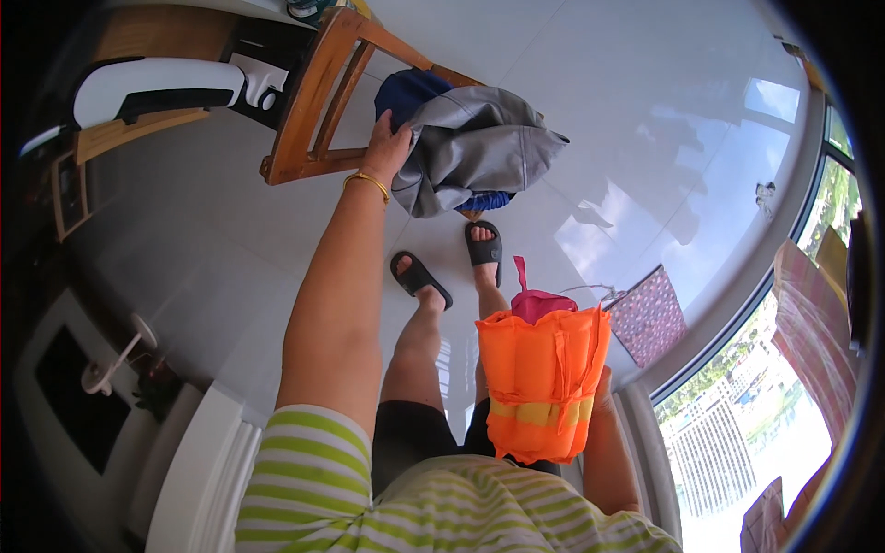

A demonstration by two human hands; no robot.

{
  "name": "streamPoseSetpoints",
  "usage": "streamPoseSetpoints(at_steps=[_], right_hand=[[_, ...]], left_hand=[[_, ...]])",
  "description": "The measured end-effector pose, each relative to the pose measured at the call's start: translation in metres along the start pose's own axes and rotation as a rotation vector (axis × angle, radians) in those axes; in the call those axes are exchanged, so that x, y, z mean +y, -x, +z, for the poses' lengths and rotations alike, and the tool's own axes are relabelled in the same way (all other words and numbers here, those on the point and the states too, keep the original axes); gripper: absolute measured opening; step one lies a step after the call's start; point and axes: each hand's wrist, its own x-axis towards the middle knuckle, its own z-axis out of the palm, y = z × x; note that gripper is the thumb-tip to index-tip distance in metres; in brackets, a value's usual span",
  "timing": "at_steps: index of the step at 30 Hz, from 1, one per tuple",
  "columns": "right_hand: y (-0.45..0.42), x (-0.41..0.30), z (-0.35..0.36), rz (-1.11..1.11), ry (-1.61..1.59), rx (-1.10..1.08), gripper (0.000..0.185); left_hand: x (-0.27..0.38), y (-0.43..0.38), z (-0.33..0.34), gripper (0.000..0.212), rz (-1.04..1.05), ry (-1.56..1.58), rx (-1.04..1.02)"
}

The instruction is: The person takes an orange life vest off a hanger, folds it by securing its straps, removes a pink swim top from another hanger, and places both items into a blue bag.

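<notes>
My left hand (390,148) reaches forward to the wooden chair (290,155) and grips the edge of a silver-grey cloth item (477,138). Dark blue fabric (413,91) bulges out beside the fingers, and more blue shows under the cloth's near edge. Close to my body, my right hand (603,387) holds a folded orange life vest (536,352) with a yellow band across it. That hand is mostly hidden behind the vest. A crimson fabric pouch (541,304) with a strap sticks out at the vest's top.
A white and black appliance (159,86) lies left of the chair. A patterned bag (648,318) stands on the tiled floor (588,90) to the right, by the window (747,415). Checked fabric hangs there. My sandalled feet (420,276) are near the chair.
</notes>
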Motion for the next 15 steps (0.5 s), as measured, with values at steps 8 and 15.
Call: streamPoseSetpoints(at_steps=[8, 15], right_hand=[[-0.007, 0.001, -0.009, 0.031, -0.022, 0.034, 0.077], [-0.014, 0.002, -0.011, 0.091, -0.002, 0.025, 0.074]], left_hand=[[0.006, 0.015, 0.032, 0.109, -0.083, -0.875, -0.329], [-0.002, -0.042, 0.019, 0.083, 0.209, -0.497, -0.138]])
